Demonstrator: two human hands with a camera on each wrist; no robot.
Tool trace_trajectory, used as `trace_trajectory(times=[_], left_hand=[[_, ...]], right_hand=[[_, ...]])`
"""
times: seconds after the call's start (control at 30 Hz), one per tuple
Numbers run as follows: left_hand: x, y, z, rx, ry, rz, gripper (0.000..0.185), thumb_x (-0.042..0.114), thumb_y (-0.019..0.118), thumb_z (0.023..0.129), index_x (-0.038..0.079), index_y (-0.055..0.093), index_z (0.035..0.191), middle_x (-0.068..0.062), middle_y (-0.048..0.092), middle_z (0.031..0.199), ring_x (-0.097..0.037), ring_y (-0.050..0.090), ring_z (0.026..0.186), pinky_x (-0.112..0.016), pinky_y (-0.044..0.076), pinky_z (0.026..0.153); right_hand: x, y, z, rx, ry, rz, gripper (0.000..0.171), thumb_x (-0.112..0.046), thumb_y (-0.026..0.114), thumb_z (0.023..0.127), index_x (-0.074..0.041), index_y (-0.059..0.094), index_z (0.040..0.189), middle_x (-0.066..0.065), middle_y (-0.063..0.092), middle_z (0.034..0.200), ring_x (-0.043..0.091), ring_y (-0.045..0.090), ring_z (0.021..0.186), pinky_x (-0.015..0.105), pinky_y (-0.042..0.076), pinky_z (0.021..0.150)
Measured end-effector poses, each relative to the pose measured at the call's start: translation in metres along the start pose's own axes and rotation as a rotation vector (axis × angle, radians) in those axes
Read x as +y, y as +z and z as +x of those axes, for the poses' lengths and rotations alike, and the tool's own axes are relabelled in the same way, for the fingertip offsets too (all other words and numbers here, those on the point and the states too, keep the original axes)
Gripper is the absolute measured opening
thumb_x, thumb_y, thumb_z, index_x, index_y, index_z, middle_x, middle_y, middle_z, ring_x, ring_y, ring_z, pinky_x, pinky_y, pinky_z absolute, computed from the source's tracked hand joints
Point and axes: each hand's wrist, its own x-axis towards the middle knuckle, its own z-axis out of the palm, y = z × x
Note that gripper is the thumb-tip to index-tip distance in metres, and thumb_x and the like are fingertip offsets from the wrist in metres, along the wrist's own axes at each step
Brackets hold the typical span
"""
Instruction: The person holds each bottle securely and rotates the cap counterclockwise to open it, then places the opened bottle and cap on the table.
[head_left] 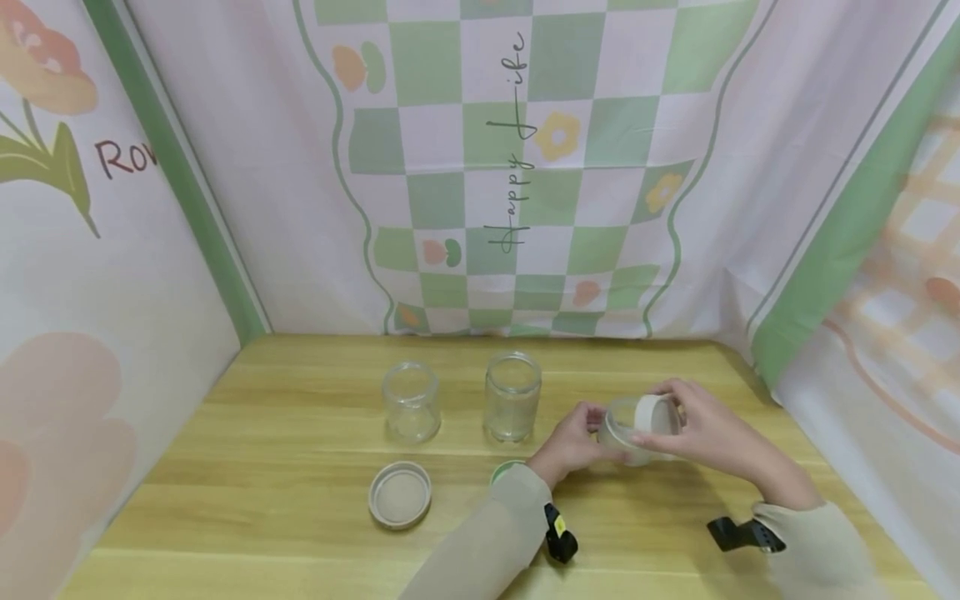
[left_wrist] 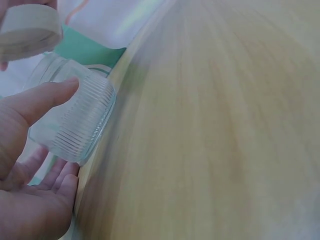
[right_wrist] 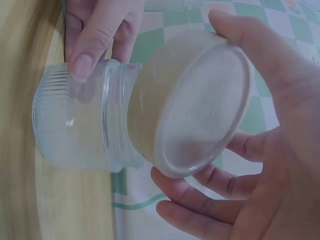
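Note:
At the right of the table, my left hand (head_left: 572,443) holds a clear ribbed glass jar (head_left: 621,435), thumb on one side and fingers on the other. The jar is tilted, its mouth turned toward my right hand (head_left: 708,429). That hand grips a round whitish lid (right_wrist: 205,107) by its rim, thumb and fingers on opposite edges. In the right wrist view the lid stands slanted in front of the jar's mouth. The left wrist view shows the lid (left_wrist: 31,31) just off the mouth of the jar (left_wrist: 80,112).
Two more glass jars stand at the back of the wooden table, one at the left (head_left: 412,404) and a taller jar (head_left: 513,398) in the middle. A beige lid (head_left: 400,496) lies in front. My left sleeve partly hides a green-rimmed lid (head_left: 507,470). Printed curtains (head_left: 510,192) enclose the table.

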Motion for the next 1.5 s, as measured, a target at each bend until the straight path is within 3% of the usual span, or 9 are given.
trace_trajectory(times=[0.33, 0.57, 0.8, 1.07, 1.27, 1.5], left_hand=[[0.001, -0.001, 0.000, 0.014, 0.010, 0.006, 0.063, 0.010, 0.091, 0.072, 0.023, 0.058, 0.123, 0.012, 0.061, 0.120, -0.013, 0.057, 0.114, -0.042, 0.046, 0.103], [-0.001, 0.002, 0.001, 0.022, 0.003, -0.001, 0.063, 0.010, 0.093, 0.071, 0.023, 0.059, 0.122, 0.013, 0.061, 0.118, -0.012, 0.058, 0.112, -0.039, 0.047, 0.101], [-0.002, 0.002, 0.002, 0.026, 0.023, 0.004, 0.064, 0.012, 0.093, 0.071, 0.021, 0.059, 0.124, 0.013, 0.061, 0.116, -0.010, 0.057, 0.109, -0.034, 0.047, 0.100], [-0.004, 0.001, 0.002, 0.020, 0.041, 0.009, 0.065, 0.012, 0.093, 0.070, 0.020, 0.058, 0.124, 0.012, 0.061, 0.117, -0.010, 0.057, 0.110, -0.031, 0.046, 0.098], [-0.005, 0.002, 0.003, 0.021, 0.046, 0.013, 0.066, 0.013, 0.094, 0.069, 0.020, 0.059, 0.124, 0.012, 0.061, 0.117, -0.010, 0.057, 0.110, -0.030, 0.047, 0.099], [-0.005, 0.002, 0.004, 0.025, 0.025, 0.018, 0.065, 0.013, 0.094, 0.070, 0.021, 0.059, 0.124, 0.013, 0.061, 0.116, -0.010, 0.057, 0.111, -0.033, 0.046, 0.101]], right_hand=[[0.002, -0.003, -0.009, -0.001, -0.020, 0.062, 0.063, -0.032, 0.085, 0.082, 0.006, 0.054, 0.122, 0.014, 0.060, 0.111, 0.024, 0.059, 0.092, 0.031, 0.056, 0.070], [0.003, -0.002, -0.024, -0.046, -0.004, 0.092, 0.057, -0.031, 0.084, 0.083, -0.001, 0.057, 0.123, 0.001, 0.064, 0.100, 0.016, 0.062, 0.087, 0.028, 0.055, 0.067], [0.010, 0.003, -0.040, -0.078, -0.086, 0.015, 0.062, -0.036, 0.087, 0.078, -0.005, 0.058, 0.124, -0.008, 0.065, 0.103, 0.008, 0.062, 0.092, 0.034, 0.057, 0.076], [0.017, 0.012, -0.056, -0.154, -0.068, 0.038, 0.062, -0.037, 0.087, 0.078, -0.010, 0.055, 0.123, 0.001, 0.063, 0.115, 0.011, 0.059, 0.102, 0.037, 0.056, 0.078], [0.022, 0.018, -0.060, -0.183, -0.038, 0.095, 0.064, -0.035, 0.087, 0.078, -0.012, 0.052, 0.126, 0.009, 0.061, 0.122, 0.018, 0.059, 0.105, 0.050, 0.056, 0.076], [0.033, 0.023, -0.064, -0.241, -0.074, 0.150, 0.066, -0.029, 0.086, 0.080, -0.007, 0.048, 0.128, 0.016, 0.058, 0.126, 0.011, 0.057, 0.108, 0.033, 0.058, 0.078]])
